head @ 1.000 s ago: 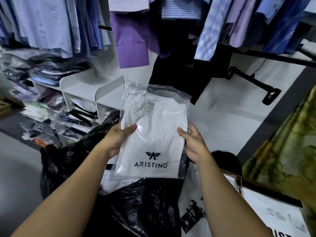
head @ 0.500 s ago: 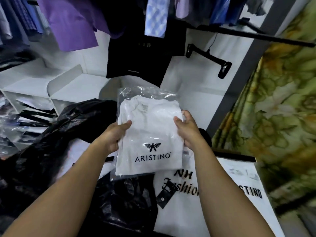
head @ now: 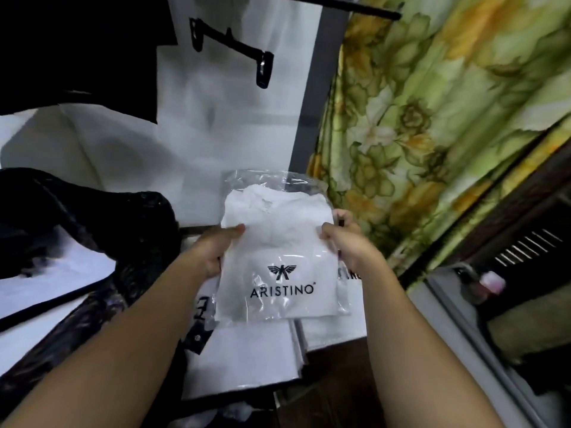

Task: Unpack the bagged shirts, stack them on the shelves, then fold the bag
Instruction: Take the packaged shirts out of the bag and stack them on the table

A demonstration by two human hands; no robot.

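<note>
A folded white shirt in a clear plastic sleeve (head: 278,257), printed with a black wing logo and "ARISTINO", is held up in front of me. My left hand (head: 216,247) grips its left edge with the thumb on top. My right hand (head: 346,242) grips its right edge, thumb on the front and fingers behind. The big black plastic bag (head: 92,217) lies crumpled at the left, below and beside my left arm. The shelves are out of view.
White paper shopping bags (head: 247,350) with black trim lie flat under the shirt. A green and yellow floral curtain (head: 432,118) hangs at the right, beside a dark wooden frame (head: 525,211). A black wall bracket (head: 234,47) juts from the white wall above.
My view has swung to the right, away from the shelves and hanging shirts, toward the curtain. Both hands keep the same grip on the bagged shirt, which moved right with them.
</note>
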